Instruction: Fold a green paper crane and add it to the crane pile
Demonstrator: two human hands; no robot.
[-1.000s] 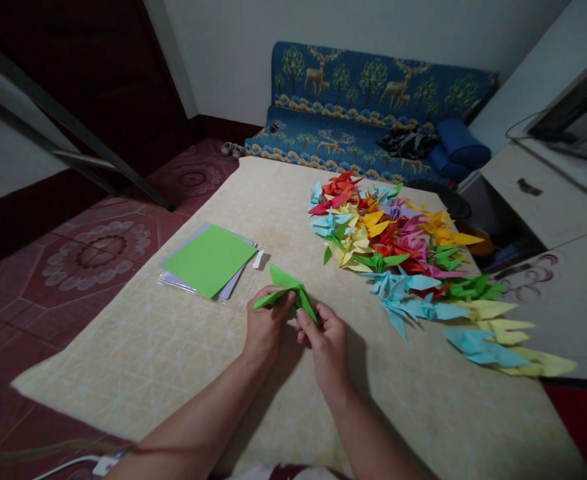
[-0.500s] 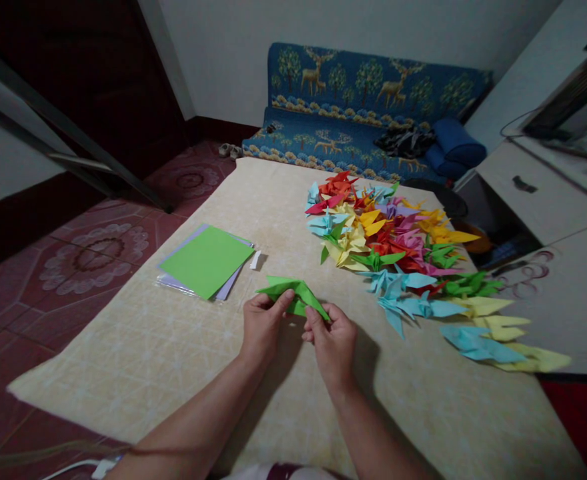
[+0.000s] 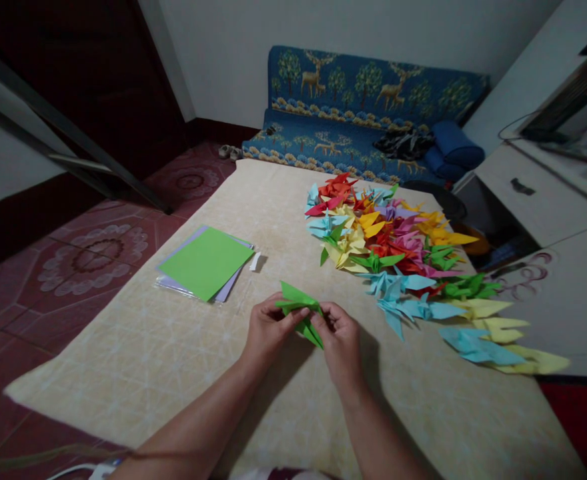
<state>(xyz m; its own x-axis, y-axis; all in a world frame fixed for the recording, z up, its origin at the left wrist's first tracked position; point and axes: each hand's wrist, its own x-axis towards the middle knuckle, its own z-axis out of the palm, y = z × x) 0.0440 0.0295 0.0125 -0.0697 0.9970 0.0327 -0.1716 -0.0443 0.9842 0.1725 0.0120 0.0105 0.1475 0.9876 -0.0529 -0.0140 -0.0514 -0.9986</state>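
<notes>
A half-folded green paper figure [image 3: 299, 308] is pinched between both hands just above the cream tablecloth [image 3: 173, 360]. My left hand [image 3: 269, 331] grips its left side with thumb and fingers closed. My right hand [image 3: 341, 340] pinches its right side and lower point. A stack of square paper sheets [image 3: 204, 263] with a green sheet on top lies to the left. A spread of finished paper cranes [image 3: 398, 257] in many colours covers the table's right half.
A blue sofa with a deer pattern [image 3: 368, 107] stands past the far table edge. A white cabinet with a drawer [image 3: 538, 200] is at the right. Red patterned floor tiles [image 3: 88, 260] lie left of the table.
The green figure has been turned in my hands, its long point now angling down to the right. Both hands shifted slightly right and nearer to me.
</notes>
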